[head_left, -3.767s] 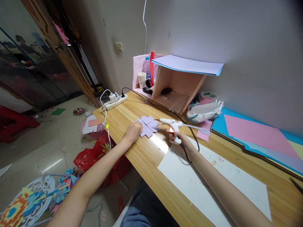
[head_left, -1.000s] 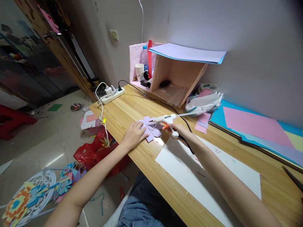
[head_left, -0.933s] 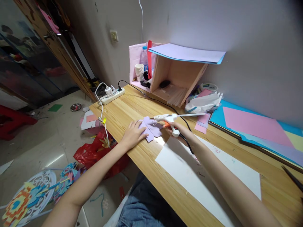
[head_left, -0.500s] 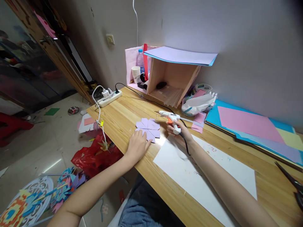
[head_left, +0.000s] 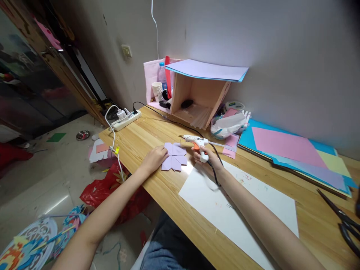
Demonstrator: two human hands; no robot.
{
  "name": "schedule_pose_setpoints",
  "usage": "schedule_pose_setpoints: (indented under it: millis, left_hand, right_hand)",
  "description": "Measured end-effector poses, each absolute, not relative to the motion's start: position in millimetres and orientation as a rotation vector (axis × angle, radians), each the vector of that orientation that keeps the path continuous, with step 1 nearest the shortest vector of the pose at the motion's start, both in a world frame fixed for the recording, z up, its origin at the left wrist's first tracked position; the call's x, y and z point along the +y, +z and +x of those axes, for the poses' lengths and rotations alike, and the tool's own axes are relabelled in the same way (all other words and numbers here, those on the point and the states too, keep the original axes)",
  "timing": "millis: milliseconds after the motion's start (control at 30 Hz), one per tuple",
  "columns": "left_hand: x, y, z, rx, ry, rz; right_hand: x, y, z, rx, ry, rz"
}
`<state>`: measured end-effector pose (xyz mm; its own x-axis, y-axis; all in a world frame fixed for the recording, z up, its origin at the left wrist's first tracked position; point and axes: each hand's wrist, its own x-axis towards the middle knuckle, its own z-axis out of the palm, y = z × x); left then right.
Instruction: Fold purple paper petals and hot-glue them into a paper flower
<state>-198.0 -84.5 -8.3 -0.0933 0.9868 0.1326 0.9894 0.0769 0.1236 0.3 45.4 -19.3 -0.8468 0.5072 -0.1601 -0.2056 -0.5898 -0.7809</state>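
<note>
A lilac folded-paper flower point(head_left: 174, 157) lies flat on the wooden table point(head_left: 146, 138). My left hand point(head_left: 153, 159) rests at the flower's left edge, its fingers curled onto the paper. My right hand point(head_left: 204, 157) is wrapped round the grip of a white hot-glue gun point(head_left: 195, 141) with an orange trigger. The gun's nozzle points left, just above the flower's far side. Its black cord runs back over the table.
A white sheet point(head_left: 239, 210) lies under my right forearm. Coloured paper sheets point(head_left: 292, 150) are stacked at the right, with black scissors point(head_left: 341, 221) near the right edge. A wooden box point(head_left: 197, 101), a plastic bag point(head_left: 227, 125) and a power strip point(head_left: 125, 118) stand at the back. Red bag point(head_left: 112, 187) on the floor.
My left hand pressed the petals down flat, then shifted to the flower's left edge. The glue gun drew back from over the flower's centre to its far right side.
</note>
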Motion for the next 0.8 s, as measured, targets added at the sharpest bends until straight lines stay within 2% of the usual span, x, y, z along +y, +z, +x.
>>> schedule_pose_setpoints:
  millis: [167,367,567,700,800]
  left_hand:
    - [-80,-15,-202,-2.206,-0.058,-2.120]
    - [-77,-5,-198,-2.231,-0.081,-2.105]
    - [-74,-2,-191,-2.217,0.060,-2.167]
    - [-75,-11,-190,-2.263,-0.041,-2.067]
    - [-78,-16,-188,-2.363,-0.290,-1.871]
  right_hand:
    - [44,-21,-2,-1.231,2.373,-0.507]
    - [48,-23,-1,-1.302,2.353,-0.513]
    - [44,-19,0,-1.317,2.332,-0.537]
    - [43,-23,2,-1.324,2.316,-0.554]
    - [46,-25,1,-1.437,2.255,-0.595]
